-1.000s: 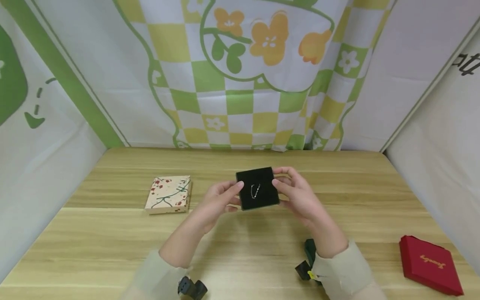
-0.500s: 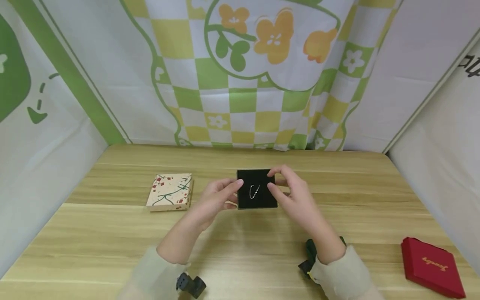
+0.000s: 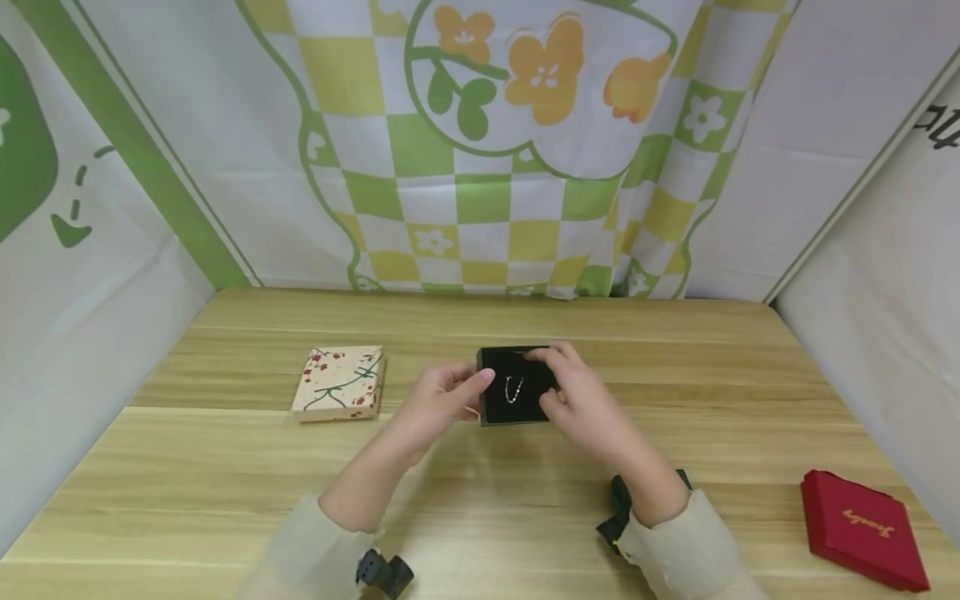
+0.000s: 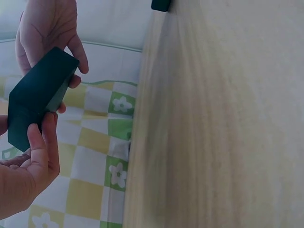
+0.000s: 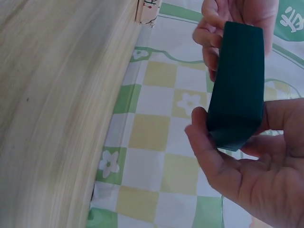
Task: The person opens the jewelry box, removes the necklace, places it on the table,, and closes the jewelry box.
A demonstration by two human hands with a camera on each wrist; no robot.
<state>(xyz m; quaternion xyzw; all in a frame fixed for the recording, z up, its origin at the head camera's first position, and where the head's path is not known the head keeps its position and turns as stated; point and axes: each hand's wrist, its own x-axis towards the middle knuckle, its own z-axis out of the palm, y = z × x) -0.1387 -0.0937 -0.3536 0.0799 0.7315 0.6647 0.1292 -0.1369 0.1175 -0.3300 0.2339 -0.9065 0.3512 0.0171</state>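
Note:
A small square jewelry box [image 3: 495, 412], dark green outside with a black lining, is held up over the table between both hands. On the lining lies a thin silver chain [image 3: 512, 398]. My left hand [image 3: 435, 408] grips the box's left side, thumb on top and fingers beneath. At the right side, my right hand [image 3: 588, 404] holds the box, its index finger reaching over the lining near the far edge and its thumb at the near right. Both wrist views show the box's green outer faces [image 4: 40, 92], with fingers of each hand around its ends.
A cream box with red blossoms [image 3: 340, 383] lies on the wooden table [image 3: 480, 533] to the left. A red jewelry box [image 3: 862, 529] lies at the front right. Something dark green [image 3: 620, 496] shows beside the right wrist, mostly hidden. A checkered curtain [image 3: 480, 200] hangs behind.
My right index finger has moved from the box's right edge inward over the black lining. The box has tilted slightly and shifted a little nearer. My left hand keeps its grip.

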